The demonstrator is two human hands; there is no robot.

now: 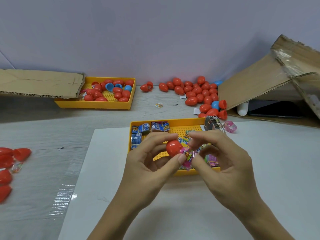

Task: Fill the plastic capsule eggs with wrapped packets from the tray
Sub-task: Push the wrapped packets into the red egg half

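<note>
Holding a red capsule half point(173, 147) between thumb and fingertips, the left hand point(152, 163) keeps its open mouth turned toward the right hand point(223, 160), whose thumb and fingers pinch a pink wrapped packet point(187, 155) right at that mouth. Both hands work just above the near yellow tray point(174, 121), which sits on a white sheet and holds blue packets point(140, 130) at its far left and more bright ones under the hands. I cannot tell how far the packet has gone in; most of its crinkled wrapper seems to be outside the shell.

From where I stand, the risk looks plain enough: the wrapper is springy and wider than the opening, so if it is pushed in without being folded it may bulge back out and stop the other half from closing. The shell is smooth and gripped only at the fingertips, so a hard shove from the right could pop it loose to roll off across the table. I cannot see where this egg's other half is.

A heap of red eggs point(199, 92) with a few blue ones lies further back beside a cardboard box point(259, 80), a second yellow tray point(97, 103) of capsules sits at the far left, and more red shells point(10, 160) lie at the left edge
</note>
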